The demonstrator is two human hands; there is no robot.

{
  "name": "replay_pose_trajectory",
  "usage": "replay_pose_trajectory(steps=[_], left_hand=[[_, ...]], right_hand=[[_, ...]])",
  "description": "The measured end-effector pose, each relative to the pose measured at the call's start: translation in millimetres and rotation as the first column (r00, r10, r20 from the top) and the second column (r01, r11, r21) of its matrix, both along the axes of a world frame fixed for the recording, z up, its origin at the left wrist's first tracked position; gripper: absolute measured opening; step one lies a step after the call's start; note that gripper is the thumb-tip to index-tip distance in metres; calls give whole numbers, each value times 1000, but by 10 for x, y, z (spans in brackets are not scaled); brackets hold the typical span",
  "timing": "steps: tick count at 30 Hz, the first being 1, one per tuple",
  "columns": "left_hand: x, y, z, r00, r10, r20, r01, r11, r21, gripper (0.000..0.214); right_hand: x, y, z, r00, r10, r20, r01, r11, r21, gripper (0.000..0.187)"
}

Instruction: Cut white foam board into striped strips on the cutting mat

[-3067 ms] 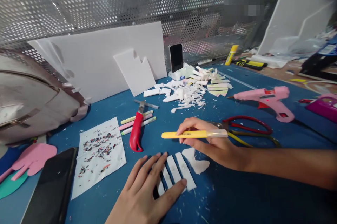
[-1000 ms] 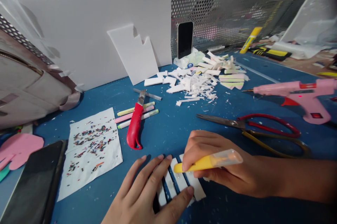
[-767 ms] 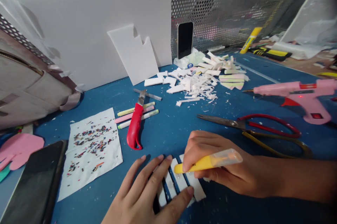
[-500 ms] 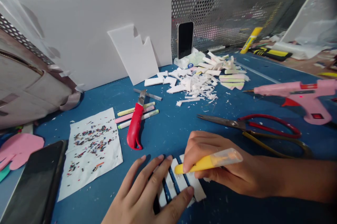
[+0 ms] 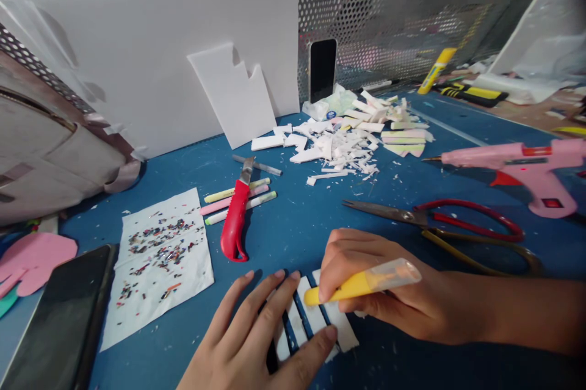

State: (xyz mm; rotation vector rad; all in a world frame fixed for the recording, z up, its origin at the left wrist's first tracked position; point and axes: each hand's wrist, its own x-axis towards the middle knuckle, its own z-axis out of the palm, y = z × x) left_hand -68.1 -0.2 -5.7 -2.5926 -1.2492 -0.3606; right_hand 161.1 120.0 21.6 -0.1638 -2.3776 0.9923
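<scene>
My left hand (image 5: 254, 341) lies with its fingers spread over several flat white foam strips (image 5: 315, 310), which rest side by side on the blue tabletop. Its thumb and fingertips touch the strips. Just to the right, my right hand (image 5: 382, 259) is closed round a yellow pen-shaped tube (image 5: 357, 287) with a clear end and something orange inside it. The tube slants, its rounded yellow end low over the strips; whether it touches them I cannot tell. My hands cover part of the strips.
Beyond my hands lie a red-handled cutter (image 5: 234, 222), pens (image 5: 238, 204) and scissors (image 5: 412, 214). A pink glue gun (image 5: 517, 158) is at right. White foam scraps (image 5: 332, 146) are heaped at the back. A paper sheet with colourful bits (image 5: 160, 256) and a phone (image 5: 59, 317) lie left.
Hardly anything differs. The yellow tube's lower end sits very slightly further right and lower; both hands keep their places.
</scene>
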Motion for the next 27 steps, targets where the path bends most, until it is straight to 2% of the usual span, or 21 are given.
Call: replay_pose_trajectory(steps=[8,14,19,27], left_hand=[[7,-1,-4,1000,24,3,-24,1000,20,40],[10,10,3,1000,18,-4,-18,999,40,39],[11,11,-10,1000,23,6,-24,998,52,41],[10,-2,-18,1000,27,-7,-26,998,53,42]], right_hand=[[2,-10,-7,1000,-10,-1,10,1000,-10,23],[19,-2,-15,996,-55,-64,49,995,-90,20],[6,-6,-18,1000,-9,19,9,1000,12,24],[-22,8,29,999,12,32,-12,1000,7,29]])
